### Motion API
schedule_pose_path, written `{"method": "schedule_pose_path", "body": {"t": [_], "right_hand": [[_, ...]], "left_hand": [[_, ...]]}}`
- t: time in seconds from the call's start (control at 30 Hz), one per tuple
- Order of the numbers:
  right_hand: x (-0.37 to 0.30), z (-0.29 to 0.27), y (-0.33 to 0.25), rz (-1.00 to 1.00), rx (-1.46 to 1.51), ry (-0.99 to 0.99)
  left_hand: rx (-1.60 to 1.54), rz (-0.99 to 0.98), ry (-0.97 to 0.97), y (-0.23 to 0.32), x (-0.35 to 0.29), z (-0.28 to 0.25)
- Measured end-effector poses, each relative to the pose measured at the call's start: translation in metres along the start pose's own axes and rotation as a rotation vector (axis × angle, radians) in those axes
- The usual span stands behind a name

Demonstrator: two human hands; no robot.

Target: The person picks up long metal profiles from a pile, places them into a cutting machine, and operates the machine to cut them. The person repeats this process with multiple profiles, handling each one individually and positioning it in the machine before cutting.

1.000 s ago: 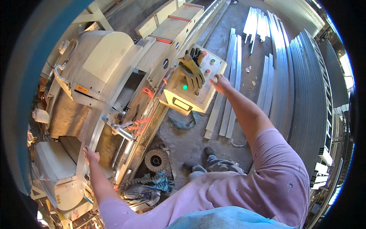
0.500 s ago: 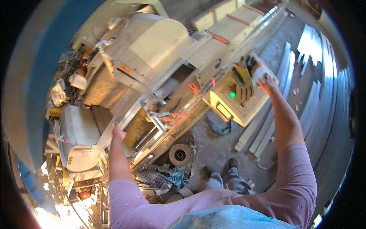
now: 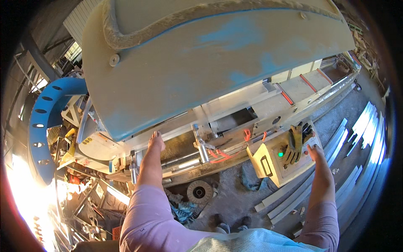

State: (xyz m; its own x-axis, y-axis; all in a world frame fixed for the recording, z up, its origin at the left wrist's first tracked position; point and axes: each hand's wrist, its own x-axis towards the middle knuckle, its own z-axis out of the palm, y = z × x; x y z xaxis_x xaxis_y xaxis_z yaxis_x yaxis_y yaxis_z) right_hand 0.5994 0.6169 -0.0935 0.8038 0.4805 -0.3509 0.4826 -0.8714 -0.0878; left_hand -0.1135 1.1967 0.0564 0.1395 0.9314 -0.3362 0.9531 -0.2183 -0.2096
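Note:
My left hand (image 3: 156,142) is closed at the near edge of a long pale metal profile (image 3: 218,108) lying along the machine bed, its fingers partly hidden. My right hand (image 3: 315,152) rests at the right side of a cream control box (image 3: 275,176), fingertips on its panel beside a red button; it grips nothing. A pair of dark and yellowish work gloves (image 3: 295,147) lies on that box, next to a lit green button (image 3: 280,154). Between my hands, a silver clamp cylinder (image 3: 201,147) stands at the bed, near red clamp parts (image 3: 220,156).
A large dusty hood (image 3: 180,84) with blue patches overhangs the bed. At the left curves a blue arm with holes (image 3: 40,111). Below, a round disc (image 3: 200,192) lies on the floor. Long metal profiles (image 3: 365,130) lie along the right. Bright glare fills the lower left.
The view has turned, and the hood now spans the top, covering the cream housing seen before. My left hand remains by the profile and my right hand at the control box.

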Motion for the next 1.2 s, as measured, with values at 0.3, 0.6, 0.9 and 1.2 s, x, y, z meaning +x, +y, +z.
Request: {"method": "schedule_pose_path", "body": {"t": [0.3, 0.6, 0.9, 1.2], "right_hand": [[-0.029, -0.039, -0.030, 0.165, 0.192, -0.161], [0.004, -0.015, 0.008, -0.029, 0.011, -0.113], [0.009, -0.024, 0.016, 0.050, 0.278, -0.167], [0.021, -0.027, 0.029, 0.134, 0.337, -0.247]], "left_hand": [[-0.013, 0.007, -0.049, 0.002, -0.007, -0.010], [-0.113, 0.083, 0.190, -0.009, 0.002, 0.015], [-0.095, 0.125, 0.282, -0.016, 0.011, 0.034], [-0.171, 0.093, 0.180, -0.012, -0.005, 0.013]]}}
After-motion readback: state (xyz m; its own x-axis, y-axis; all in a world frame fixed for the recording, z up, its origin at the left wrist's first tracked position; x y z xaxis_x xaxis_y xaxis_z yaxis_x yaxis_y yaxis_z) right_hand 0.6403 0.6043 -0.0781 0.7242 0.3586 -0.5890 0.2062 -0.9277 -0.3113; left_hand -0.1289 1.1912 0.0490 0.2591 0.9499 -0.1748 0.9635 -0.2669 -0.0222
